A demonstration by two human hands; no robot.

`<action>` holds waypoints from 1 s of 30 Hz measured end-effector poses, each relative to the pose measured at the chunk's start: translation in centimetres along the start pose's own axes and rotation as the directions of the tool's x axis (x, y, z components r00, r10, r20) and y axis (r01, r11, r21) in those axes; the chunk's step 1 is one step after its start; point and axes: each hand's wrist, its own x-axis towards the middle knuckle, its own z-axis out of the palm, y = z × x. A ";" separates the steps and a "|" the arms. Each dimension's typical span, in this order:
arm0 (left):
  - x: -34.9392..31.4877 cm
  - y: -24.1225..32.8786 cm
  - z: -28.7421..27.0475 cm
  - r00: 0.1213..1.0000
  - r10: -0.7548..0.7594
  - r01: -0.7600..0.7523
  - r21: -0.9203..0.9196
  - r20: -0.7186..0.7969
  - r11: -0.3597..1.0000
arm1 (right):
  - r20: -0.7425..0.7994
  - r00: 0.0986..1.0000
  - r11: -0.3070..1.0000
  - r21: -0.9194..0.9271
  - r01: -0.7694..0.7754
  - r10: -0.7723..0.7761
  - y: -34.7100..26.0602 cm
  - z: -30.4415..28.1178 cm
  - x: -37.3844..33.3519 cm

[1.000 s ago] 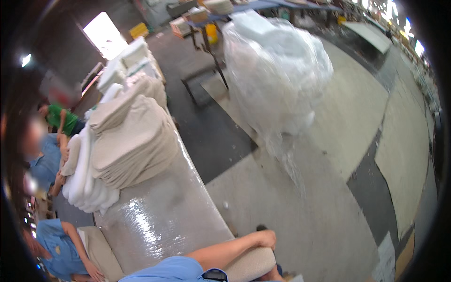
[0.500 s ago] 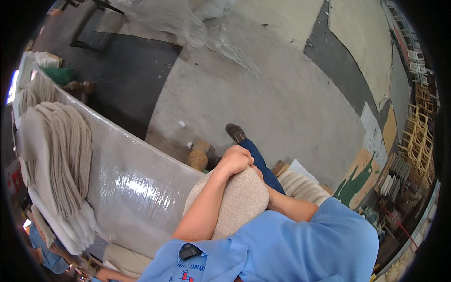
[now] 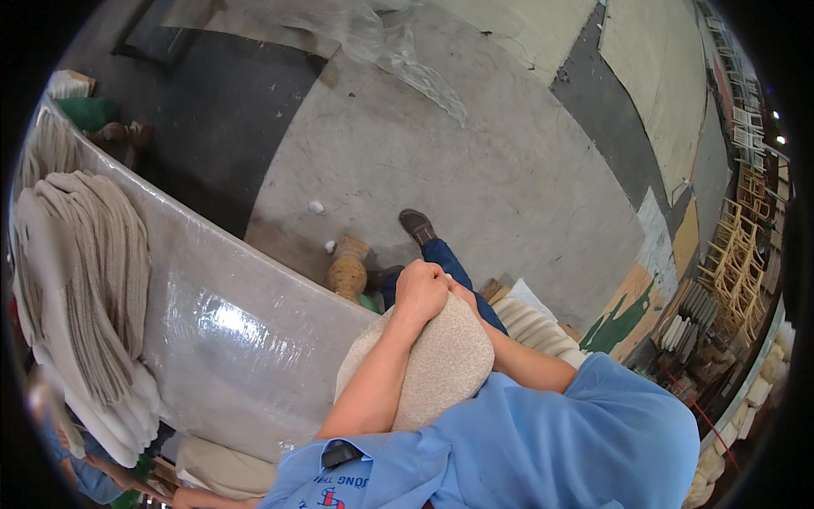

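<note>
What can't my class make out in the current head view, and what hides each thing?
- Right hand, head view: fingers mostly hidden behind the left hand.
- Underside of the beige cushion, head view: faces away from the camera.
- Clear plastic sheet, head view: cut off by the upper edge.
- Wooden chair frames, head view: too small and tangled to count.

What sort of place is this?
Probably a furniture or upholstery workshop: a beige cushion is held against the person's blue shirt, similar padded pieces are piled on a shiny table, and wooden chair-like frames stand at right.
</note>
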 end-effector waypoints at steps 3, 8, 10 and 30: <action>-0.2 0.3 -0.2 0.999 -0.033 0.032 -0.033 -0.021 0.999 | 0.080 0.997 0.991 0.132 -0.032 0.022 0.4 -0.4 0.6; -0.2 0.3 -0.5 0.996 -0.075 0.074 -0.027 -0.039 0.997 | 0.231 0.973 0.969 0.242 -0.055 -0.003 2.6 -1.2 3.7; 0.2 0.4 -0.8 0.995 -0.098 0.098 -0.045 -0.004 0.994 | 0.291 0.957 0.967 0.249 -0.054 -0.021 3.1 -1.5 4.3; -9.8 0.4 -5.6 0.991 0.000 0.024 0.178 -0.136 0.984 | 0.335 0.942 0.997 0.072 -0.022 -0.003 -2.0 -3.0 -2.2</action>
